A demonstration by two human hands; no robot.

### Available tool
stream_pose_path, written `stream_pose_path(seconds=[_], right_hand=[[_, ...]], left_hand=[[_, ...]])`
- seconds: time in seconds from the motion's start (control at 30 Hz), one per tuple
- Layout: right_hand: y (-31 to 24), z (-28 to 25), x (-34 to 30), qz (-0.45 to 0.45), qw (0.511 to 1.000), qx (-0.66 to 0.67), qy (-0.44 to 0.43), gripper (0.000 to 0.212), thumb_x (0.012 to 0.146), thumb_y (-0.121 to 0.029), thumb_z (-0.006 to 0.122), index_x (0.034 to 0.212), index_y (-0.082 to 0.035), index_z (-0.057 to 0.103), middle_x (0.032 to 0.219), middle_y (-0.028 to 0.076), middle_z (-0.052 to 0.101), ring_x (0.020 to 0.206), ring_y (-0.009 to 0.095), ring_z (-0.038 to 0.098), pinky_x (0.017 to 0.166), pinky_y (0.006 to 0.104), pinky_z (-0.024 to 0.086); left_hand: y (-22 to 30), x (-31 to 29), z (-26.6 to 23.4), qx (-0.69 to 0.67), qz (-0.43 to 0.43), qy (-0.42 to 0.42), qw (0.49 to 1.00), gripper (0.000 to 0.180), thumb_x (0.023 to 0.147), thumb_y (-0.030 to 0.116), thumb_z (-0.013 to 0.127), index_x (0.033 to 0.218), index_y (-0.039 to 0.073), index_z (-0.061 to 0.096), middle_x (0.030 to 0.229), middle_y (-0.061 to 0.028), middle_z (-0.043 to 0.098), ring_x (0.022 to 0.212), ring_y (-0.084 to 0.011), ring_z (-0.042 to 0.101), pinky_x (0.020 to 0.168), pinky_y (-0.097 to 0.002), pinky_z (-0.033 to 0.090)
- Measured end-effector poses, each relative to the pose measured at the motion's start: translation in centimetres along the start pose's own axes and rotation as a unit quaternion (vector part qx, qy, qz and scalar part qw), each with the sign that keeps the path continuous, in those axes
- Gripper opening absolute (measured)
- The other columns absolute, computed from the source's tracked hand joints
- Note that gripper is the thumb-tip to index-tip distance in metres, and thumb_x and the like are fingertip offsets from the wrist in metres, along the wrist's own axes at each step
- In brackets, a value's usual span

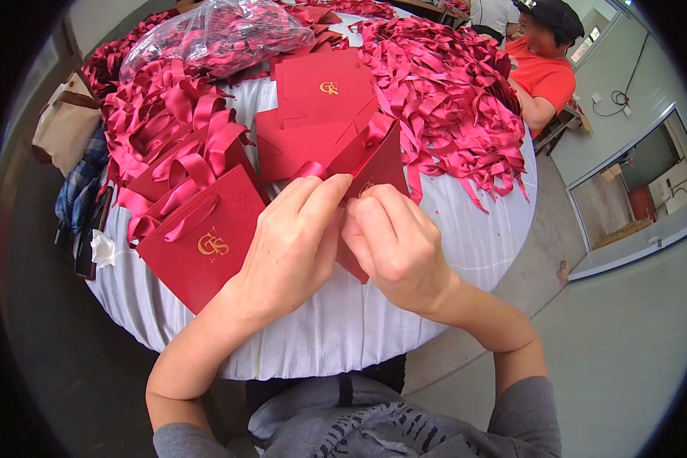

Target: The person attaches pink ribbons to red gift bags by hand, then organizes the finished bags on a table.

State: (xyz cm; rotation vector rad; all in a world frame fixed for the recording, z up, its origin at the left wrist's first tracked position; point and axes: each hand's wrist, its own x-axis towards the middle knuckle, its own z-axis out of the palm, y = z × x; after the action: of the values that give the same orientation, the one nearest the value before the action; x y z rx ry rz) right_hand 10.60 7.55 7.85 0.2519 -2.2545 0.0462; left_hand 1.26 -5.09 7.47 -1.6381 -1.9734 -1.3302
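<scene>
Between my hands a red paper gift bag (385, 164) stands at a slant, its mouth partly spread. A satin ribbon handle (377, 130) loops at its upper edge. My left hand (291, 240) is closed on the near left side of this bag, fingers bent over its rim. Thumb and fingers of my right hand (393, 246) are pinched together at the bag's front panel, close to the left fingertips. Whatever lies in that pinch is hidden. By my left wrist lies a red gift bag (195, 256) with a gold emblem and a ribbon handle.
Flat red bags (324, 95) are stacked beyond my hands. A heap of pink-red ribbons (443, 95) covers the table's right side; more ribboned bags (160, 126) and a clear plastic sack (221, 38) fill the left. A person in orange (542, 72) sits at the far right.
</scene>
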Motion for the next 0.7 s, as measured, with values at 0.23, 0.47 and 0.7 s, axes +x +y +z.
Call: stream_pose_path(seconds=[0.23,0.47,0.7], right_hand=[[0.7,-0.5,0.7,0.000,0.996,0.077,-0.037,0.016,0.072,0.001,0.059,0.085,0.003,0.050,0.076,0.014,0.046,0.068,0.027,0.053,0.062,0.0338,0.049],[1.4,0.2,0.1,-0.054,0.995,0.089,-0.002,0.015,0.071,0.001,0.060,0.082,0.003,0.050,0.077,0.013,0.050,0.066,0.026,0.054,0.060,0.0332,0.050],[1.8,0.5,0.1,-0.084,0.994,0.051,-0.050,0.016,0.069,0.000,0.058,0.082,0.002,0.049,0.076,0.013,0.047,0.068,0.026,0.053,0.061,0.0326,0.049]], left_hand=[[0.0,-0.1,0.2,-0.015,-0.027,0.009,1.000,0.037,0.071,-0.011,0.057,0.108,-0.007,0.054,0.090,-0.0212,0.057,0.082,-0.0374,0.058,0.071,-0.0412,0.049],[-0.5,-0.4,0.6,-0.011,-0.032,0.039,0.999,0.036,0.074,-0.012,0.058,0.109,-0.003,0.058,0.094,-0.0176,0.062,0.081,-0.0300,0.064,0.065,-0.0320,0.050],[-0.5,-0.4,0.8,-0.042,-0.016,0.031,0.998,0.034,0.072,-0.011,0.055,0.105,-0.005,0.055,0.090,-0.0231,0.058,0.088,-0.0406,0.059,0.082,-0.0434,0.049]])
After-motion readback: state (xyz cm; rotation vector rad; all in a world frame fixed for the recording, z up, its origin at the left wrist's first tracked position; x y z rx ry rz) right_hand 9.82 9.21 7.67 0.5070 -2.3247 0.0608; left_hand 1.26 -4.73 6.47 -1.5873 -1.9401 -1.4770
